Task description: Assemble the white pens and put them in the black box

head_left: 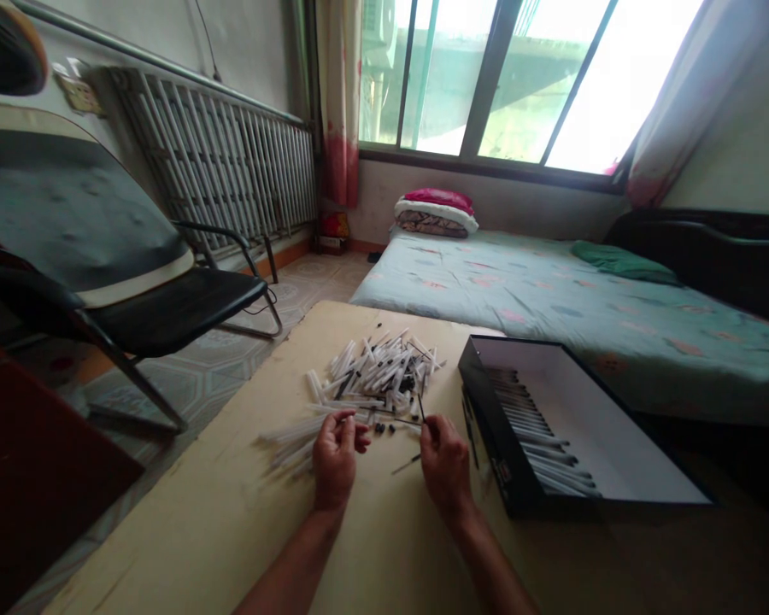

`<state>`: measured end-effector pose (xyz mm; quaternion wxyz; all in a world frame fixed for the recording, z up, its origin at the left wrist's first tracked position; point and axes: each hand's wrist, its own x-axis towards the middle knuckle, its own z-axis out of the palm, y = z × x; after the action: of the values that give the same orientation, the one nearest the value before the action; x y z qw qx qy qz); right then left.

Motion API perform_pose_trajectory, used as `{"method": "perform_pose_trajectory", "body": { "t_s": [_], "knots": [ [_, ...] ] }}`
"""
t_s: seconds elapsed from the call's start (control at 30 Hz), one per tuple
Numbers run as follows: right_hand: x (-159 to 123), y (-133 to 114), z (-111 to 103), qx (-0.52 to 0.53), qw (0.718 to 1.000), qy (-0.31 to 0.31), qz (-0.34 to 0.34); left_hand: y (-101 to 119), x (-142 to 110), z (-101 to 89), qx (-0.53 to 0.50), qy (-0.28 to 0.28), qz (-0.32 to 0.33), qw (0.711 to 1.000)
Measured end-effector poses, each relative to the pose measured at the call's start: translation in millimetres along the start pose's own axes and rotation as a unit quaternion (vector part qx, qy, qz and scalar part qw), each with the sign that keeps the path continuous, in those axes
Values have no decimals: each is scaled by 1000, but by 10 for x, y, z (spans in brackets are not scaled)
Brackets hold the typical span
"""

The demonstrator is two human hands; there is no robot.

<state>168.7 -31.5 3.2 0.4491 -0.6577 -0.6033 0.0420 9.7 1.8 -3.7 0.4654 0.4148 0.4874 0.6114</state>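
- This room is serving as a bedroom in a private home.
- A low bed (pixel 525 299) with a floral teal sheet is stretching along the right side.
- A pink-and-white stack of bedding (pixel 434 213) is sitting at the bed's far end, beneath a large window (pixel 487 77).
- Patterned curtains (pixel 339 102) are hanging beside the window.
- A ribbed radiator (pixel 214 154) is running along the left wall, below a wall socket (pixel 78 94).
- A black folding chair (pixel 134 256) is standing on patterned floor tiles (pixel 211 359).
- The far corner of a pale tabletop (pixel 167 530) is pointing toward the bed.
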Motion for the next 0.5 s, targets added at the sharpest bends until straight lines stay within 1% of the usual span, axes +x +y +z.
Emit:
{"method": "perform_pose_trajectory", "body": {
  "t_s": [0.07,0.13,0.2,0.27,0.3,0.37,0.43,0.47,0.5],
  "knots": [
    [-117,20,23,35,999,28,14,37,-37,29,42,-24,14,999],
    [-189,29,24,58,996,59,15,106,-65,79,98,-71,31,992],
    [-213,29,4,72,993,93,14,193,-48,146,160,-121,54,978],
    [-207,23,-28,92,988,121,16,274,36,226,215,-149,90,961],
    [-200,19,-44,103,986,130,16,305,104,269,239,-153,117,952],
    [-190,7,-71,121,983,137,10,342,273,357,293,-131,190,928],
    [-190,-15,-89,130,982,135,-3,341,454,444,364,-115,253,889],
    [-193,-30,-94,132,983,131,-11,329,535,487,394,-116,270,871],
    [-199,-46,-96,132,983,126,-20,312,606,528,401,-119,273,867]
  ]
}}
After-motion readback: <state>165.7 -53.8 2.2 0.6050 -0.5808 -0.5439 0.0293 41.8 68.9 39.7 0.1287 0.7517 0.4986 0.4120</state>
